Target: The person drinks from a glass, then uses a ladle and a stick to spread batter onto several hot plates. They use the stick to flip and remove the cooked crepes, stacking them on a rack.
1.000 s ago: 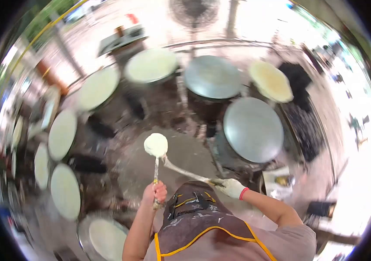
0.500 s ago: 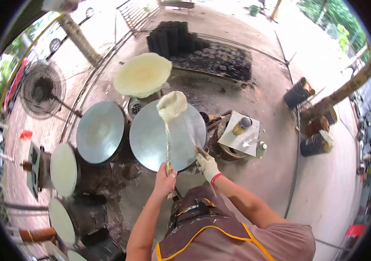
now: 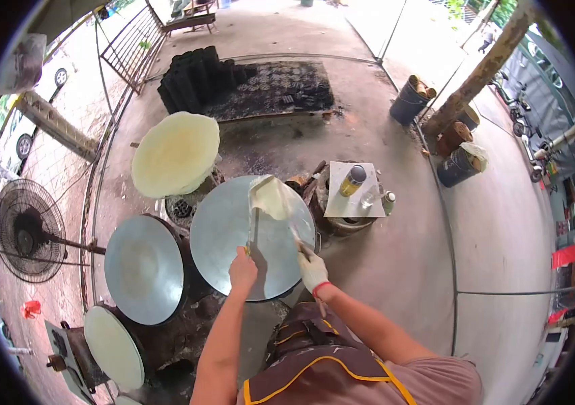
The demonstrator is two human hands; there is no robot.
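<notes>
1. Left hand (image 3: 242,268) closed around the handle of a long ladle (image 3: 254,226), bare, above the near edge of the round metal griddle (image 3: 226,229).
2. Right hand (image 3: 312,271) gloved in white, gripping a thin stick (image 3: 297,237) that slants up toward the batter.
3. Batter (image 3: 271,196) now spread flat and pale on the far right part of the griddle; half a second ago heaped on the ladle head above the plate.
4. Both hands nearer to the griddle than before, arms stretched forward over a brown apron (image 3: 304,351).
5. Empty second griddle (image 3: 142,266) to the left; cooked yellow sheet (image 3: 175,152) on the plate beyond.
6. Tray with bottles (image 3: 353,189) just right of the griddle.
</notes>
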